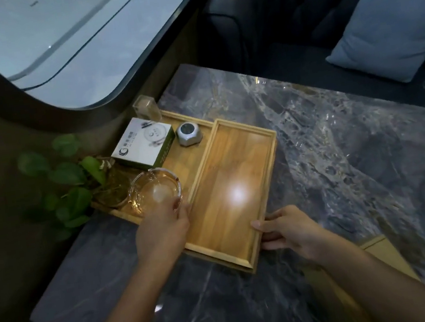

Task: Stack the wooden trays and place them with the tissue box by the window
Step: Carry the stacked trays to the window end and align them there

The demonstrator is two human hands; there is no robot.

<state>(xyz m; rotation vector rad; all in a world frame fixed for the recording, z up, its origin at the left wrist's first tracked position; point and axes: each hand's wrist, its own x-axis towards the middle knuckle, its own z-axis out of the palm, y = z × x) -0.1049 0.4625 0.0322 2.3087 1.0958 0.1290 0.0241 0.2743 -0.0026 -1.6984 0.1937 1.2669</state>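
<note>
Wooden tray [232,185] gripped at its near edges by both hands [161,230].

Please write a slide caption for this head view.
Both hands grip an empty wooden tray beside the tissue box.

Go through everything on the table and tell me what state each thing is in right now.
Empty wooden tray: flat, bare inside, overlapping the other tray's edge.
Loaded wooden tray: flat by the window, carrying items.
Tissue box: closed, on the loaded tray.
Glass ashtray: upright, empty.
Plant vase: upright.
Left hand: on the ashtray's rim.
Right hand: gripping the empty tray's near corner.
</note>
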